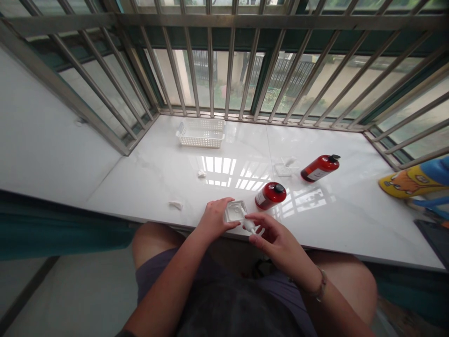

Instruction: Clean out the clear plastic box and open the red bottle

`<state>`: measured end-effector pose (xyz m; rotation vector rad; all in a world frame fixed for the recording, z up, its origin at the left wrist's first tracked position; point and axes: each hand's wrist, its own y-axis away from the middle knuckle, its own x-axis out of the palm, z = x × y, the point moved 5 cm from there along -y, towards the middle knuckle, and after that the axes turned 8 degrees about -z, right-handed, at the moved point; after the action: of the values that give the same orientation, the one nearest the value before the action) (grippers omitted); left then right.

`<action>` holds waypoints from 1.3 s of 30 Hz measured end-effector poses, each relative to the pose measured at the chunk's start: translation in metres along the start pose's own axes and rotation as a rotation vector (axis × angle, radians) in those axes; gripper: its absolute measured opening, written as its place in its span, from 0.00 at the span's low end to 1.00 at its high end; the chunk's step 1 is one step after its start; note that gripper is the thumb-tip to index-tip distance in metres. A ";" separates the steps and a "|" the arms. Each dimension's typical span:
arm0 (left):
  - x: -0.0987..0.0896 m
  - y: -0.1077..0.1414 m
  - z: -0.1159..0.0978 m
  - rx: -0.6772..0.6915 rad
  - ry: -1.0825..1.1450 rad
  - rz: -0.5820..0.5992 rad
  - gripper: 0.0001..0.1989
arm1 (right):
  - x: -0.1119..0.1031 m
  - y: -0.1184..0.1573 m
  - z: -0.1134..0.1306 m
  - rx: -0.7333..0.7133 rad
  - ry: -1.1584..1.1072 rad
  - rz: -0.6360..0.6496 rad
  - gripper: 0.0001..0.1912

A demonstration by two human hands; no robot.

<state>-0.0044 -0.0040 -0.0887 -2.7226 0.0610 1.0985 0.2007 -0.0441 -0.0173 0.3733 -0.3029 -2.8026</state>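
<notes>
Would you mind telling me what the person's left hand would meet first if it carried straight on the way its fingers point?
The left hand points up and right over the small clear container it grips. Straight on, it would probably meet the nearer red bottle first, though depth is hard to judge.

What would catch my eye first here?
Two red bottles stand out on the white sill, one by the hands, one lying further right. At the near edge the left hand holds a small clear box while the right hand pinches a small white piece beside it. A white basket sits by the window bars.
</notes>
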 end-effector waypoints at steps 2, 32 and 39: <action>0.000 0.000 0.000 0.005 0.001 0.000 0.37 | 0.000 0.001 -0.001 0.011 0.007 0.005 0.28; 0.000 0.000 -0.001 0.004 -0.005 0.000 0.37 | 0.002 0.007 0.004 -0.060 0.050 0.005 0.29; -0.001 0.000 -0.002 -0.009 0.003 0.005 0.36 | 0.004 0.008 0.004 -0.054 0.118 0.053 0.28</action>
<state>-0.0040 -0.0049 -0.0862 -2.7339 0.0642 1.0983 0.1975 -0.0523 -0.0126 0.5086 -0.2071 -2.7169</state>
